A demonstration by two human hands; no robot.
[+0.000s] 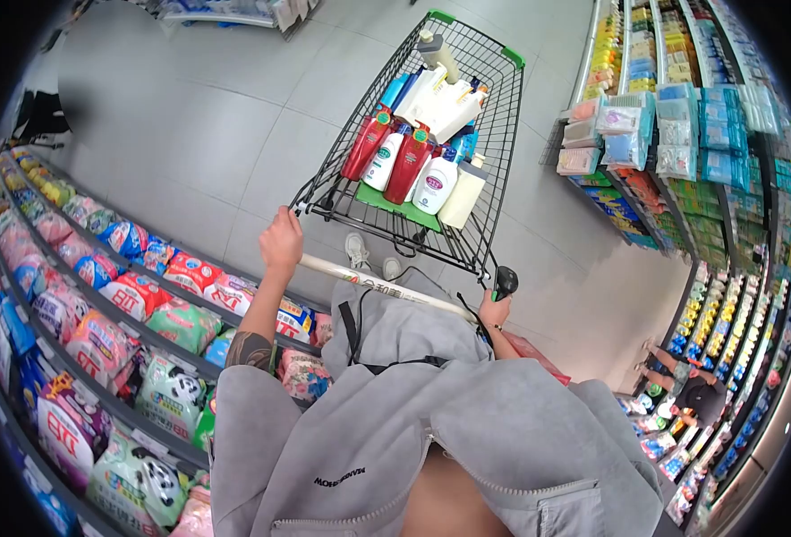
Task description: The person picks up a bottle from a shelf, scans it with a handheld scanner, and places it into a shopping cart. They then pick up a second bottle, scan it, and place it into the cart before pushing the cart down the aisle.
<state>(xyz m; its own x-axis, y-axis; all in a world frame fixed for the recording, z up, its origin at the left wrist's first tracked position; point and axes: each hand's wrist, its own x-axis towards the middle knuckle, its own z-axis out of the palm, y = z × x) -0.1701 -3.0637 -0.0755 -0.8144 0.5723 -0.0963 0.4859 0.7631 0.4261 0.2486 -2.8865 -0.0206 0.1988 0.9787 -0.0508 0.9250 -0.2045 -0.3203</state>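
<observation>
A black wire shopping cart (pixel 324 190) stands in front of me, its pale handle bar (pixel 386 288) across my waist. My left hand (pixel 281 240) is wrapped round the left end of the bar, near the cart's corner. At the right end, my right hand (pixel 495 310) is closed round a black handheld device (pixel 505 283), beside the bar. Inside the cart are red bottles (pixel 409 166), a white bottle with a blue cap (pixel 435 183), a cream bottle (pixel 462 195) and several other white bottles (pixel 452 109).
Shelves of colourful packs (pixel 185 324) curve along my left. Racks of hanging packets (pixel 676 134) stand at the right, with more shelves (pixel 727 331) behind. A person (pixel 701 394) is at the lower right. Grey tiled floor (pixel 261 134) surrounds the cart.
</observation>
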